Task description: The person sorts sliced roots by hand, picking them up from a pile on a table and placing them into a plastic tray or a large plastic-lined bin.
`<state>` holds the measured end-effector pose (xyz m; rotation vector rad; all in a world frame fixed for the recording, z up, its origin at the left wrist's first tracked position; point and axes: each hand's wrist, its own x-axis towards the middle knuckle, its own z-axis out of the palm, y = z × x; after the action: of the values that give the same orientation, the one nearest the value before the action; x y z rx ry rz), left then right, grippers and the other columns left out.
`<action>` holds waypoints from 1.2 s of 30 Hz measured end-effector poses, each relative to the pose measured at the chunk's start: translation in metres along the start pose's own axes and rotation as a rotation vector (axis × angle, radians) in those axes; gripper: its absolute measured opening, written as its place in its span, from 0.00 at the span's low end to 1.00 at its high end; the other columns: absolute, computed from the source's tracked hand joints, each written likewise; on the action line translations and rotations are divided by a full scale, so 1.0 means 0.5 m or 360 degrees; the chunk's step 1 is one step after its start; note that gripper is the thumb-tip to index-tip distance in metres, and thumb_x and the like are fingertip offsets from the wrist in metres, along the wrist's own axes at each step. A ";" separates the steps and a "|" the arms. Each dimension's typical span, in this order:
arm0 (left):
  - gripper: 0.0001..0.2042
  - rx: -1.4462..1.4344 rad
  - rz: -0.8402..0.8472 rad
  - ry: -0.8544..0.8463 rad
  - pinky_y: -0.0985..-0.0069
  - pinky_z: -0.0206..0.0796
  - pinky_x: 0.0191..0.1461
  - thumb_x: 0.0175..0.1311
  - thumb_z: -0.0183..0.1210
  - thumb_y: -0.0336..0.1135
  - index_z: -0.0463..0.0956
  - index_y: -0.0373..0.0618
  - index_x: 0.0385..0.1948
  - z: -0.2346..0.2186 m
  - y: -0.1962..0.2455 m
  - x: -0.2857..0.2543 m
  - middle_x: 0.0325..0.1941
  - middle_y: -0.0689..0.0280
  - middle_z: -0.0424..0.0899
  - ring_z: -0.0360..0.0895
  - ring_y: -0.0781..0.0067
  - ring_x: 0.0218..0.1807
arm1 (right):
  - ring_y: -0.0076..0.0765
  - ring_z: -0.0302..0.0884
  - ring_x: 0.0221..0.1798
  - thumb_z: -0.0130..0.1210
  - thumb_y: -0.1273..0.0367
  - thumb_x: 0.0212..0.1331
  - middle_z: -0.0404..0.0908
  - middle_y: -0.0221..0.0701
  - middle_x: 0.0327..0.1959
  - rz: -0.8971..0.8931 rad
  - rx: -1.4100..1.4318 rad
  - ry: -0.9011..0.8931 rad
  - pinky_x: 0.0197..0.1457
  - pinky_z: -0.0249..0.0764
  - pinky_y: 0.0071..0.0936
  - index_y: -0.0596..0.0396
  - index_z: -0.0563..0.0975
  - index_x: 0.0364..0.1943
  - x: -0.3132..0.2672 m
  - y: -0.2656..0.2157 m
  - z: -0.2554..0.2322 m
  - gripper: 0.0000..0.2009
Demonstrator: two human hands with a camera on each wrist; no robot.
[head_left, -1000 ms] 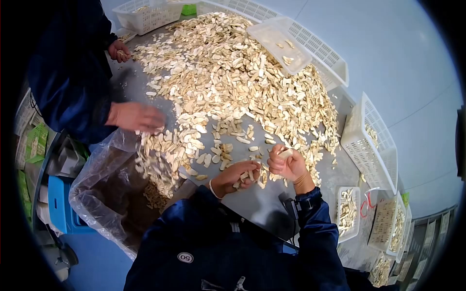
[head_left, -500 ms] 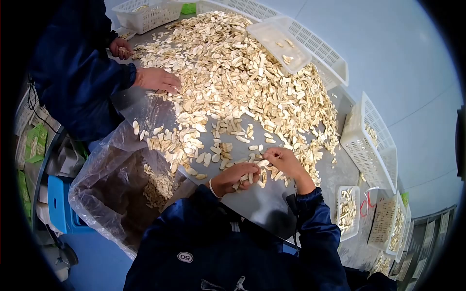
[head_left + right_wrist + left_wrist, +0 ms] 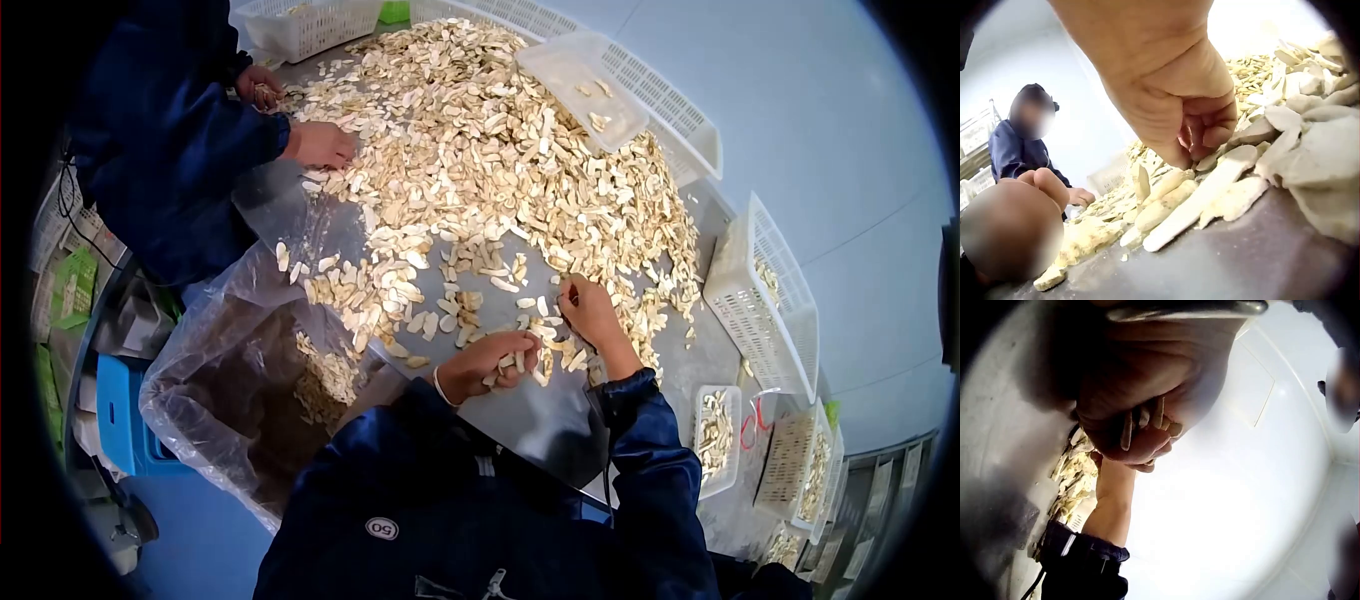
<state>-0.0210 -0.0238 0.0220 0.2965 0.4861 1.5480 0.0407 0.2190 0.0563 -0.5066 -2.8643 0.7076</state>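
Observation:
My left hand is curled round several pale dried slices, their ends poking out between palm and fingers in the left wrist view. To its right my right hand reaches down at the near edge of a large heap of the same slices. Its fingers are bent and the fingertips are right at the slices on the grey table. Whether they pinch one, I cannot tell. Long cream-coloured slices lie just below that hand.
Another person's hand rests at the heap's left side. A plastic-lined bin with slices inside stands at the table's left edge. White baskets line the right side; a shallow clear tray lies against the heap's back.
My right hand has moved from close beside the left hand, where it held a slice, up to the heap. The other person's hand has gone from above the bin back to the heap.

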 end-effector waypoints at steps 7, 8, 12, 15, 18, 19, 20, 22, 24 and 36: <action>0.10 -0.0007 0.0033 0.0045 0.85 0.51 0.19 0.76 0.50 0.40 0.73 0.44 0.44 0.001 -0.004 0.009 0.33 0.67 0.75 0.61 0.86 0.19 | 0.51 0.79 0.37 0.59 0.73 0.57 0.79 0.42 0.33 -0.0152 -0.0195 0.0300 0.40 0.76 0.43 0.55 0.78 0.40 0.001 -0.015 0.000 0.08; 0.10 0.0004 0.0030 0.0057 0.85 0.52 0.19 0.76 0.50 0.40 0.73 0.44 0.44 0.004 0.000 0.006 0.33 0.67 0.75 0.61 0.86 0.19 | 0.51 0.79 0.38 0.58 0.73 0.57 0.79 0.42 0.35 -0.0276 -0.0289 0.0406 0.41 0.76 0.44 0.55 0.79 0.41 0.005 -0.015 0.003 0.08; 0.10 0.0038 0.0043 0.0080 0.85 0.52 0.19 0.75 0.50 0.40 0.73 0.43 0.45 -0.002 -0.004 0.008 0.33 0.66 0.76 0.61 0.86 0.19 | 0.55 0.79 0.44 0.58 0.75 0.57 0.80 0.44 0.40 -0.0250 -0.0368 0.0357 0.47 0.77 0.44 0.55 0.81 0.44 0.017 0.001 0.016 0.10; 0.10 0.0002 0.0045 0.0084 0.85 0.52 0.19 0.75 0.50 0.40 0.73 0.44 0.45 -0.007 -0.008 0.011 0.33 0.66 0.76 0.61 0.86 0.19 | 0.54 0.79 0.43 0.57 0.74 0.58 0.79 0.43 0.39 -0.0235 -0.0303 0.0304 0.47 0.77 0.44 0.55 0.81 0.42 0.017 0.011 0.019 0.09; 0.10 0.0032 0.0047 0.0070 0.85 0.52 0.19 0.75 0.50 0.40 0.73 0.44 0.45 -0.010 -0.009 0.014 0.33 0.66 0.76 0.61 0.85 0.19 | 0.55 0.79 0.43 0.57 0.74 0.57 0.80 0.45 0.39 -0.0229 -0.0245 0.0250 0.47 0.77 0.44 0.56 0.81 0.41 -0.001 0.000 0.003 0.08; 0.10 0.0027 0.0045 0.0070 0.85 0.53 0.19 0.76 0.50 0.40 0.73 0.43 0.45 -0.009 -0.008 0.013 0.33 0.66 0.76 0.61 0.85 0.19 | 0.55 0.80 0.43 0.58 0.74 0.57 0.80 0.45 0.39 -0.0257 -0.0204 0.0257 0.46 0.77 0.44 0.56 0.81 0.40 -0.005 0.006 0.002 0.08; 0.10 0.0023 0.0044 0.0072 0.85 0.53 0.19 0.76 0.50 0.40 0.73 0.43 0.45 -0.007 -0.006 0.012 0.33 0.66 0.76 0.62 0.85 0.19 | 0.56 0.80 0.42 0.58 0.74 0.57 0.80 0.46 0.39 -0.0287 -0.0163 0.0263 0.46 0.77 0.44 0.57 0.81 0.40 -0.007 0.010 0.000 0.07; 0.10 0.0013 0.0057 0.0053 0.85 0.53 0.20 0.76 0.49 0.40 0.73 0.43 0.45 -0.009 -0.007 0.010 0.33 0.66 0.76 0.62 0.85 0.19 | 0.56 0.80 0.41 0.59 0.74 0.56 0.80 0.46 0.39 -0.0153 -0.0214 0.0212 0.46 0.77 0.42 0.58 0.81 0.41 -0.006 0.029 0.001 0.09; 0.10 0.0004 0.0081 0.0007 0.85 0.54 0.20 0.76 0.49 0.39 0.73 0.43 0.46 -0.015 -0.010 0.013 0.34 0.66 0.76 0.62 0.85 0.20 | 0.55 0.80 0.41 0.60 0.74 0.55 0.80 0.46 0.38 -0.0044 -0.0222 0.0151 0.46 0.77 0.41 0.58 0.81 0.42 -0.005 0.042 -0.001 0.10; 0.10 0.0006 0.0071 0.0068 0.87 0.55 0.22 0.77 0.49 0.39 0.72 0.43 0.47 0.019 0.007 -0.006 0.35 0.66 0.76 0.63 0.85 0.22 | 0.50 0.80 0.35 0.64 0.67 0.55 0.81 0.41 0.33 0.0075 -0.0318 0.0037 0.41 0.78 0.38 0.55 0.81 0.33 -0.027 0.037 -0.049 0.07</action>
<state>-0.0192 -0.0256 0.0323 0.2789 0.5188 1.5999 0.0638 0.2399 0.0683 -0.6062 -2.9254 0.4203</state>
